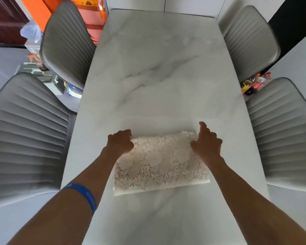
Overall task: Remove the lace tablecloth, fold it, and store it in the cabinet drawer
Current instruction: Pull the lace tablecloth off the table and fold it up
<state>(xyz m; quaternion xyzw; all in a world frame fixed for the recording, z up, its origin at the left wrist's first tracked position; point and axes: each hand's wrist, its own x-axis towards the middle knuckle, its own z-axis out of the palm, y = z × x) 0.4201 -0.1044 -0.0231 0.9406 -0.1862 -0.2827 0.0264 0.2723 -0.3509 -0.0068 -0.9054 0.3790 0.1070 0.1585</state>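
Head cam: lace tablecloth (pixel 162 163) sits folded small on the marble table (pixel 157 68). Left hand (pixel 120 141) pinches its far-left corner; right hand (pixel 208 141) hangs loose at the far-right. Probably one more fold, then the drawer, which isn't visible.

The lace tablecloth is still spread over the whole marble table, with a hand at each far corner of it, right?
Not quite. The head view shows the lace tablecloth already folded into a small rectangle on the marble table, most of which is bare. The left hand and right hand are at its far corners.
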